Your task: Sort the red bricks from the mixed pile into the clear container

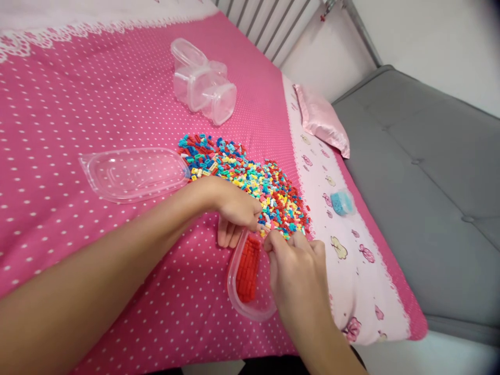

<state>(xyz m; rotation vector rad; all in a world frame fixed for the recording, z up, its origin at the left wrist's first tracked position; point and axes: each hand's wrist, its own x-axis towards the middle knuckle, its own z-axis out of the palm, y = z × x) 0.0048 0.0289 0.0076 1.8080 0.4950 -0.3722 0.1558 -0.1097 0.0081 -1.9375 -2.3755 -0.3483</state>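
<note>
A heap of small toy building bricks [250,174] in red, blue, yellow, teal and white lies on the pink bedding. At its near edge my left hand [238,208] reaches in from the left, thumb and forefinger pinched, other fingers curled below. My right hand [299,260] is closed close beside it, fingertips bent toward the left ones. Whatever is between the fingers is too small to make out. Beneath both hands sits a clear oblong container [253,314], its far end partly hidden by them. Red bricks [247,271] are packed in rows along its left side.
A clear lid [135,174] lies left of the heap. Several clear containers [205,83] stand farther back. A small tub with blue contents [341,202] rests on the right, below a pink pillow [322,120]. A grey padded headboard [422,172] borders the bed.
</note>
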